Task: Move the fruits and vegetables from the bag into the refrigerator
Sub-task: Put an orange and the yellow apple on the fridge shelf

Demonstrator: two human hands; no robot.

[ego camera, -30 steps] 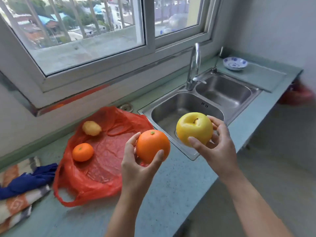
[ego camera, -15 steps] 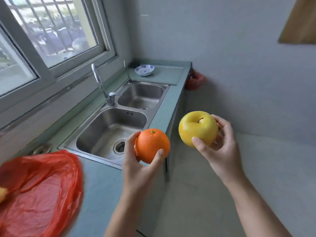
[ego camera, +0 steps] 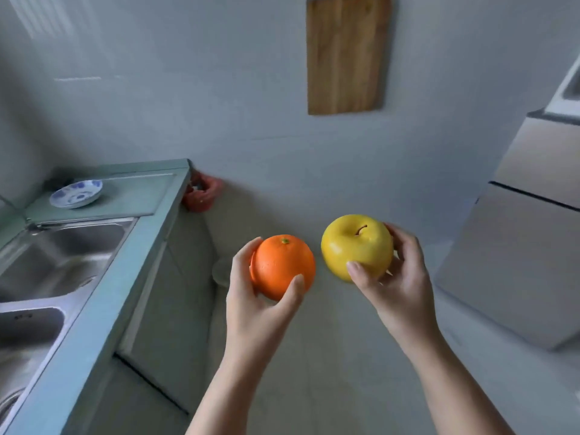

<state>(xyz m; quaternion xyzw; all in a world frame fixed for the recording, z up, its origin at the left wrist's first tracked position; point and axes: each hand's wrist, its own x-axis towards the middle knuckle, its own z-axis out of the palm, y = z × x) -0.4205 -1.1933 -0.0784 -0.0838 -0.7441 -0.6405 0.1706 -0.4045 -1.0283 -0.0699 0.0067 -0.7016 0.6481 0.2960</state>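
My left hand grips an orange in front of me, thumb and fingers curled round its sides. Just to its right, my right hand holds a yellow apple with its stem up. Both fruits hang in the air above the floor, close together but apart. A silver refrigerator stands at the right edge with its doors closed. The red bag is out of view.
A green counter with a steel double sink runs along the left. A blue-patterned dish sits at its far end, a red object beyond the corner. A wooden cutting board hangs on the wall.
The view has swung right, away from the window and the red bag, which has left the frame. The refrigerator and cutting board have come into view. Both hands keep their fruits.
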